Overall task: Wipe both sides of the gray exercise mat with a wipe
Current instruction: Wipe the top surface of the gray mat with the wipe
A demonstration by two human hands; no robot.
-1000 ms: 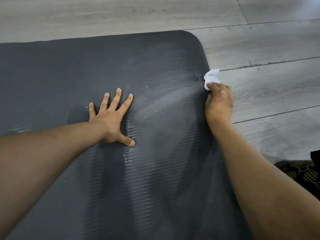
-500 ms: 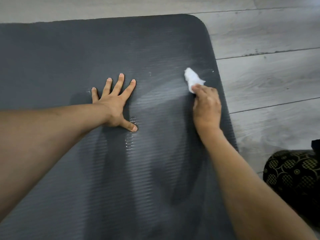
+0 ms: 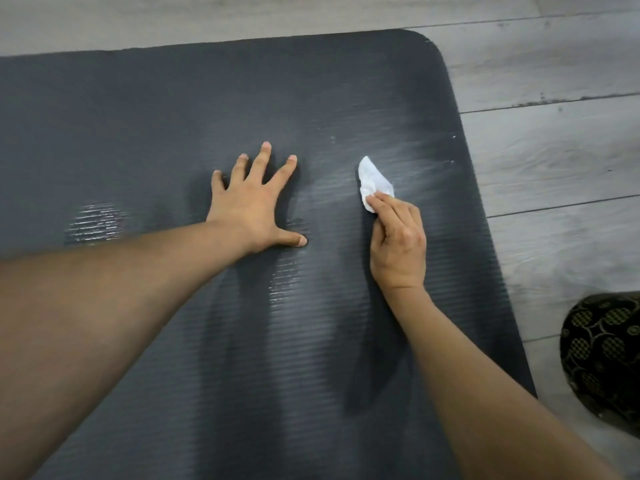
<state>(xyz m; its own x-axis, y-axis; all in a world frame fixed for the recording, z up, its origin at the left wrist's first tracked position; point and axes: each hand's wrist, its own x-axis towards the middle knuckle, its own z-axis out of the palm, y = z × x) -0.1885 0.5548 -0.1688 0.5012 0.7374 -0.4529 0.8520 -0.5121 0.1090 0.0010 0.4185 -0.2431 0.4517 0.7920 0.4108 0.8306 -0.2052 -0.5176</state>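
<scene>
On the pale wood-look plank floor, the gray exercise mat lies flat and I see both hands on it, well apart.

Mat is dark gray foam with fine ribs running crosswise and a rounded far-right corner. My feed shows the left hand pressed palm-down near mid-mat, fingers straight and splayed, holding nothing. The right hand has its fingers curled, pinching a crumpled white wipe against the mat surface. A hazy damp streak runs from the wipe toward the right edge, and a shiny wet patch sits left of the left arm. The mat's right edge is close to the right hand, with bare floor beyond it. A black-and-gold patterned fabric thing sits on the floor at lower right; I can't tell what it is.
</scene>
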